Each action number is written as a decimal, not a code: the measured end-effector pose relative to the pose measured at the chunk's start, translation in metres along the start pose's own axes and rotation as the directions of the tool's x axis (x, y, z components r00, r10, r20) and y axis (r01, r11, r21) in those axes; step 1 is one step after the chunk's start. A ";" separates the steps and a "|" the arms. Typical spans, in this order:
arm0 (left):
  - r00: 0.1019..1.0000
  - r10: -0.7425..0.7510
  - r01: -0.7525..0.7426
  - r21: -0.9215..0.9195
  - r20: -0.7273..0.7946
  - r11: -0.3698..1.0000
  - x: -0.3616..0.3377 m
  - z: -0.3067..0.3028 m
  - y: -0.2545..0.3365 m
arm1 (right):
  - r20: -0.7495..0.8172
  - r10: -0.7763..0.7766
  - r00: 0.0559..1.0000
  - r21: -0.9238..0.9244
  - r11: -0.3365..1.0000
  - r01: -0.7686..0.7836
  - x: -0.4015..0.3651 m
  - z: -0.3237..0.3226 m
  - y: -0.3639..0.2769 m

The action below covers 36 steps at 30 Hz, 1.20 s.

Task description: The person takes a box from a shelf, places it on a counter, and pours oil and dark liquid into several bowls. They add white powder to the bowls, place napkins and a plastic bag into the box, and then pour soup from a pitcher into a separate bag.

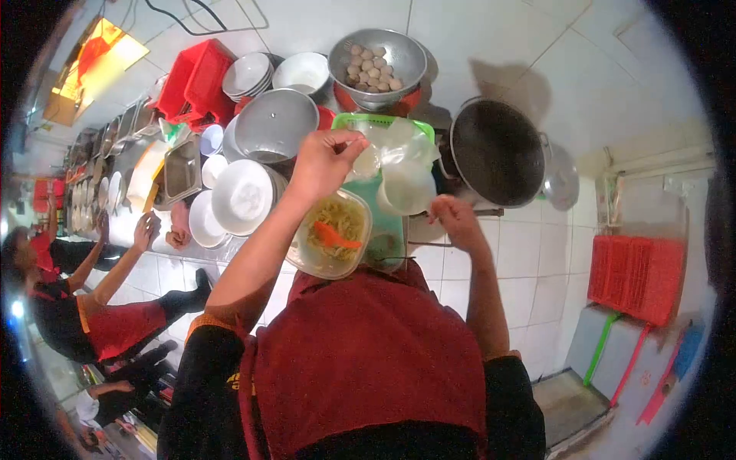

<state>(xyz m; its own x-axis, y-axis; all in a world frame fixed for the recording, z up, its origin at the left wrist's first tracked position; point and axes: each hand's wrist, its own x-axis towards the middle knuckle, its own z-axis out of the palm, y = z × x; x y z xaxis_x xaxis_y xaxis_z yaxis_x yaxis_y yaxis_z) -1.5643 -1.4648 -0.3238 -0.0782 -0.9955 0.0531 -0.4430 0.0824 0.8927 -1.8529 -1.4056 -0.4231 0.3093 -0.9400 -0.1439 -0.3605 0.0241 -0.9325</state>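
My left hand (328, 162) is raised over the counter, its thumb and fingers pinched together; anything between them is too small to make out. Lower and to the right, my right hand (458, 221) has curled fingers, with the fingertips right by the edge of a whitish translucent container (406, 188). Clear plastic (400, 142) lies around that container, over a green basket (360, 118). Below my left wrist is a square tub (363, 230) of pale shredded food, with an orange scoop (336, 236) resting in it.
A metal colander (414, 61) holds several meatballs. On the right stands a large dark pot (497, 153). White bowls (241, 198) and a metal basin (276, 123) are at the left, near red baskets (207, 80). Co-workers (115, 307) stand along the counter further left.
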 end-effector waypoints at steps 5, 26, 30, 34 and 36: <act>0.993 -0.090 0.086 -0.055 -0.078 0.995 -0.005 -0.033 0.014 | 0.026 0.020 0.999 0.006 1.000 -0.020 0.017 0.036 0.029; 0.978 -0.024 0.017 -0.037 -0.207 0.999 -0.260 -0.253 -0.052 | 0.446 -0.361 0.819 -0.214 0.846 0.489 -0.001 0.319 -0.273; 0.981 -0.072 0.076 0.017 -0.181 0.997 -0.318 -0.312 -0.099 | 0.469 -0.423 0.775 -0.240 0.784 0.572 -0.015 0.408 -0.293; 0.928 -0.286 0.309 0.062 -0.240 0.949 -0.359 -0.349 -0.158 | 0.515 -0.429 0.742 -0.243 0.757 0.606 -0.014 0.485 -0.307; 0.897 -0.367 0.388 0.040 -0.247 0.921 -0.375 -0.367 -0.172 | 0.483 -0.408 0.775 -0.134 0.840 0.526 -0.007 0.521 -0.297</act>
<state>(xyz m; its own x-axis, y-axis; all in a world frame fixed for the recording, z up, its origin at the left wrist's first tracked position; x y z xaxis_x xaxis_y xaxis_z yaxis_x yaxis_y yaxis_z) -1.1306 -1.1231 -0.3331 0.3130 -0.9345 -0.1696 -0.4738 -0.3084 0.8248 -1.2889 -1.2289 -0.3175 0.8117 -0.5738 0.1088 -0.2578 -0.5192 -0.8148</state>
